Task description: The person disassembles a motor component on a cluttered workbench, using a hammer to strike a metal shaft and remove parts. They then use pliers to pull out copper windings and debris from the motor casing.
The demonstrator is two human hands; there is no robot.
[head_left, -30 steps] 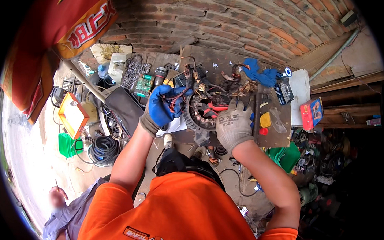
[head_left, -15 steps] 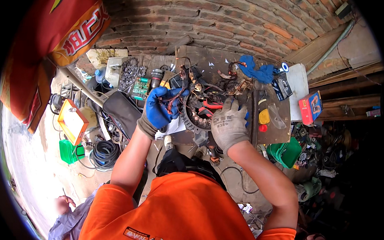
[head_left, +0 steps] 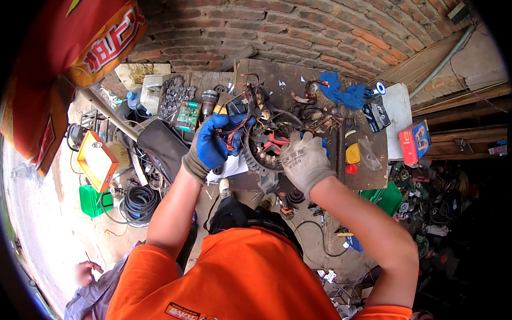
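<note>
My left hand (head_left: 211,146), in a blue-coated grey glove, is closed around a bundle of copper wires (head_left: 231,140) at the left side of a round metal motor housing (head_left: 252,161). Copper windings (head_left: 267,159) show inside the housing. My right hand (head_left: 306,163), gloved in grey, grips red-handled pliers (head_left: 275,141) over the ring's opening. The jaws of the pliers are too small and cluttered to make out. Dark burnt wire scraps (head_left: 319,123) lie just beyond my right hand on the wooden bench (head_left: 363,181).
A blue cloth (head_left: 344,94), a yellow tape measure (head_left: 353,154) and a red box (head_left: 414,143) are on the right. Small metal parts (head_left: 177,98) and a green-lidded case (head_left: 188,116) stand at the left. Coiled hose (head_left: 139,206) lies on the floor; a person (head_left: 94,298) is at lower left.
My right hand has shifted slightly, and the pliers now sit at a different angle over the ring. My left hand keeps its hold on the wires, nearly still.
</note>
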